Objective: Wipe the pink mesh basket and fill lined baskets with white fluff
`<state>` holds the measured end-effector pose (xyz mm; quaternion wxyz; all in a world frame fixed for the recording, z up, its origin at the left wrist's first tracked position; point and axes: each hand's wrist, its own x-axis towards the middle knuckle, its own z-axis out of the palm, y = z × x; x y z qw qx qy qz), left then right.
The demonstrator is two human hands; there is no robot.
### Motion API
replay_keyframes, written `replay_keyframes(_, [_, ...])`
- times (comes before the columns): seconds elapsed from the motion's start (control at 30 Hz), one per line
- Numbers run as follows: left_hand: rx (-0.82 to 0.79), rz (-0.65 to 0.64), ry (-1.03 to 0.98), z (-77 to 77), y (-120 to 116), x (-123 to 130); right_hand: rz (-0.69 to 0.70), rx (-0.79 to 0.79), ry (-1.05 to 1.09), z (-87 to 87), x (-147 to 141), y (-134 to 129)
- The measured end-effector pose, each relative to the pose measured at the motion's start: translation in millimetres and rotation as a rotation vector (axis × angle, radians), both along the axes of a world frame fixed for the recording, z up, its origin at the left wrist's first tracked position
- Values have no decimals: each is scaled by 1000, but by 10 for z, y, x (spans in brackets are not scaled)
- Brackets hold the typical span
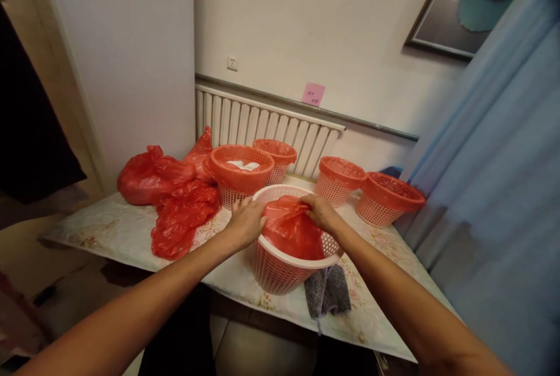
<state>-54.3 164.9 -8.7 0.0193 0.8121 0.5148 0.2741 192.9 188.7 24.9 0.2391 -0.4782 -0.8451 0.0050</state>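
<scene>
A white perforated plastic wastebasket (282, 271) stands near the front of the table, with a red plastic bag (291, 227) partly inside it. At the basket's left rim, my left hand (245, 221) is closed on the bag's edge, its fingers partly hidden. My right hand (321, 212) pinches the bag's upper edge over the far right side of the opening. The bag hangs crumpled between both hands, and the bare white rim shows around it. Beside the basket's front right lies a dark grey knitted cloth (327, 291).
Several similar baskets stand behind, lined with red bags: one (240, 180) with white scraps inside, others (340, 180) to the right. Loose red bags (184, 218) lie on the left. A radiator (262, 122) lines the wall; a blue curtain (494, 189) hangs at right.
</scene>
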Motion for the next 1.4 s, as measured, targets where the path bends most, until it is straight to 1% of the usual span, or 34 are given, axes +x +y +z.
replay_keyframes(0.07, [35,-43,-29,47,-12,79,63,-79,-21,-68,-46,-45])
replay_keyframes(0.1, [27,-91,-61,71,-14,129,75,-105,7,-95,-67,-65])
replay_keyframes(0.17, [-38,-205,-148,112,-1,251,80,-140,124,-101,-93,-100])
replay_keyframes(0.23, [-109,-303,-217,135,41,387,84,-176,263,-30,-101,-144])
replay_keyframes(0.33, [-146,-387,-217,141,147,545,93,-225,395,177,-92,-267])
replay_keyframes(0.4, [-125,-400,-205,154,217,572,83,-166,390,319,-59,-381])
replay_keyframes(0.47, [-87,-365,-224,188,253,526,55,-15,305,418,17,-485])
replay_keyframes(0.53, [-48,-318,-260,238,232,427,-4,127,195,451,142,-552])
replay_keyframes(0.6, [-6,-301,-289,285,151,311,-73,165,96,415,295,-581])
replay_keyframes(0.67, [33,-321,-308,312,24,204,-104,103,-9,333,446,-592])
replay_keyframes(0.73, [59,-375,-305,322,-125,123,-109,40,-107,244,568,-604])
replay_keyframes(0.77, [71,-404,-296,325,-206,96,-121,33,-147,210,615,-610])
replay_keyframes(0.83, [101,-457,-260,335,-382,77,-181,85,-202,177,682,-611])
replay_keyframes(0.9, [152,-522,-197,349,-585,120,-263,189,-208,195,718,-576])
replay_keyframes(0.97, [210,-613,-124,351,-814,227,-317,276,-137,242,724,-491])
replay_keyframes(1.0, [221,-661,-80,343,-930,297,-336,292,-60,269,714,-431])
replay_keyframes(1.03, [221,-720,-43,329,-1038,371,-352,277,44,294,694,-362])
replay_keyframes(1.1, [162,-874,60,301,-1199,505,-356,143,339,331,627,-214])
replay_keyframes(1.13, [102,-955,76,298,-1238,555,-344,52,518,345,581,-145])
replay_keyframes(1.17, [30,-1009,51,310,-1244,590,-323,-33,685,356,529,-84])
replay_keyframes(1.2, [-29,-1012,-24,338,-1216,610,-297,-99,824,368,474,-36])
replay_keyframes(1.23, [-63,-948,-139,383,-1156,618,-270,-143,924,382,417,-2])
replay_keyframes(1.27, [-68,-819,-272,441,-1070,619,-248,-167,985,401,360,16])
replay_keyframes(1.3, [-24,-633,-400,505,-966,618,-231,-182,1006,424,305,21])
replay_keyframes(1.33, [23,-447,-482,570,-853,620,-207,-202,1014,452,253,15])
replay_keyframes(1.37, [65,-295,-538,629,-738,630,-172,-234,1036,484,202,0])
replay_keyframes(1.4, [81,-206,-555,677,-626,649,-129,-272,1066,519,155,-20])
